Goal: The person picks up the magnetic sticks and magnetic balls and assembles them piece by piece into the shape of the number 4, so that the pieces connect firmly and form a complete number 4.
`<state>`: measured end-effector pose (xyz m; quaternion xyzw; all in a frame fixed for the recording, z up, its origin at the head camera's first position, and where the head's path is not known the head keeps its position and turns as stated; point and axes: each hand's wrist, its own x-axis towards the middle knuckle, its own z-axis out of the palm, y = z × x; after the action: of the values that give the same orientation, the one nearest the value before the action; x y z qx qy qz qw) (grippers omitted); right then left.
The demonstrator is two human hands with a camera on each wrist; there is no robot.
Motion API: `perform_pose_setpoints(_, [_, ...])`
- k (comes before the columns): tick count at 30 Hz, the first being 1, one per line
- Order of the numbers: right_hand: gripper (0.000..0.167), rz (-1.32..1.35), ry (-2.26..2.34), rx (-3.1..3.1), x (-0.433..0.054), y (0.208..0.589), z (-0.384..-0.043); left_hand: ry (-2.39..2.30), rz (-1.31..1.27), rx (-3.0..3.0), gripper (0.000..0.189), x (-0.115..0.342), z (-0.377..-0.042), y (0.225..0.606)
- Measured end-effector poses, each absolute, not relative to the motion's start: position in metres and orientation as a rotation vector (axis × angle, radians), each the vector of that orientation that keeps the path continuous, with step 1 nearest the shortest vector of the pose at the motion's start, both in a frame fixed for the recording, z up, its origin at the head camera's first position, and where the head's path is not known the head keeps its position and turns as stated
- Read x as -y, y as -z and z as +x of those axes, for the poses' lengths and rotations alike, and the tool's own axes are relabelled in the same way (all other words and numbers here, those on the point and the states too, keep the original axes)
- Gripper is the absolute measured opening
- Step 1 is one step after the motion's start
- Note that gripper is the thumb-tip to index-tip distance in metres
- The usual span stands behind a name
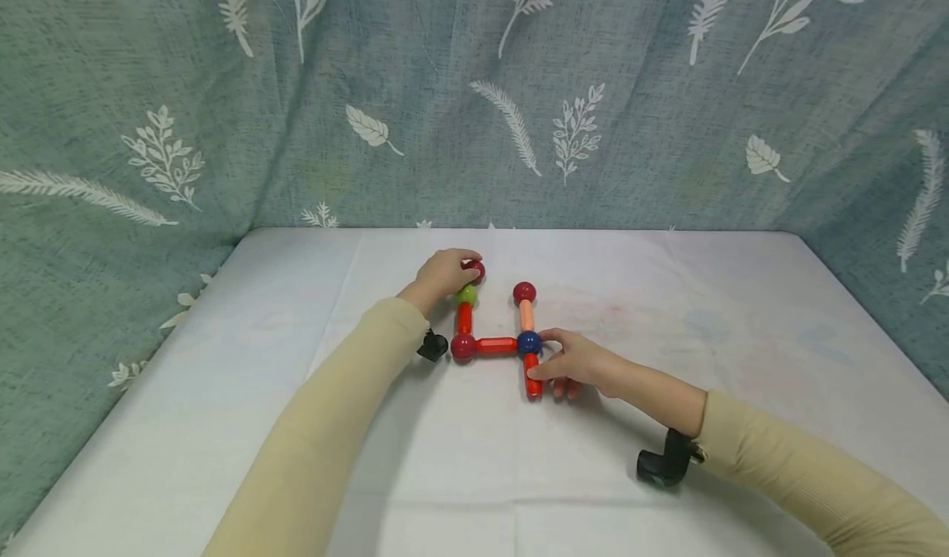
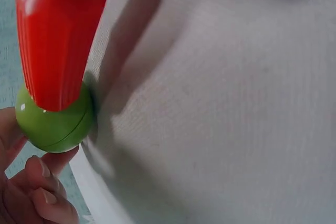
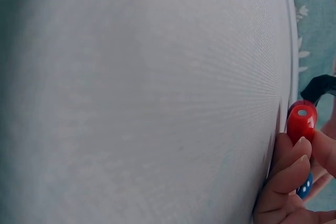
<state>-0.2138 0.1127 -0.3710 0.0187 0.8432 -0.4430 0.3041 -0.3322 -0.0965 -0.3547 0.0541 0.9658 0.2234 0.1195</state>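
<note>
A joined figure of magnetic rods and balls lies on the white cloth. My left hand [image 1: 443,273] is at its far left end, fingers curled over a dark red ball [image 1: 478,272] beside the green ball [image 1: 466,295]. From the green ball a red rod [image 2: 60,45] runs to a nearer red ball [image 1: 463,346]. Another red rod [image 1: 496,345] links that to the blue ball [image 1: 529,342]. My right hand [image 1: 580,361] pinches the near red rod [image 3: 302,121], its index finger at the blue ball. A peach rod [image 1: 526,315] points away, topped by a red ball [image 1: 524,292].
The white cloth [image 1: 630,285] covers the table. A green curtain [image 1: 445,128] with white leaf patterns hangs behind it and at both sides. Black wrist cameras sit under the left sleeve [image 1: 356,392] and right sleeve [image 1: 801,466].
</note>
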Motion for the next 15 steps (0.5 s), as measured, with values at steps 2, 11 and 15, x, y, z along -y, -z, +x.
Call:
perform_pose_setpoints(2, [0.070,0.050,1.174,-2.233,-0.1123,0.3711,-0.2140,-0.666,0.154,-2.833,0.039,0.0985,-0.3320,0.3552])
perform_pose_setpoints(11, [0.070,0.046,1.189,-2.229,-0.1124,0.3714,-0.2139,-0.689,0.121,-2.843,0.035,0.1021,-0.3327,0.3568])
perform_pose_setpoints(15, [0.069,0.042,1.207,-2.216,-0.1133,0.3716,-0.2138,-0.698,0.107,-2.848,0.034,0.1001,-0.3335,0.3581])
